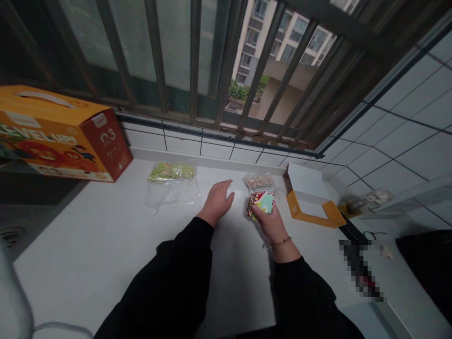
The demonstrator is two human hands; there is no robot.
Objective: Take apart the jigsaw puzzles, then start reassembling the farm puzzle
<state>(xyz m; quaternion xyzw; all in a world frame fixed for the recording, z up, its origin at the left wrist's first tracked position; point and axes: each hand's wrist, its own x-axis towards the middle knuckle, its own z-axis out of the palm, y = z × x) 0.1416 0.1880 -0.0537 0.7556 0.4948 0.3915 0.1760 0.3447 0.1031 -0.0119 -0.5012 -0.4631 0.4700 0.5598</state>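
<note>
Orange box reads "LEVEL UP!"; right hand holds colourful cards.

Two hands, two plastic bags, two cardboard boxes, one card stack

Red, yellow and mint-green cards fan out in my right fingers, beside a yellow-edged white box; left of my fingers, a lime-green packet on the white counter, and farther left, an orange-and-red carton.
</note>
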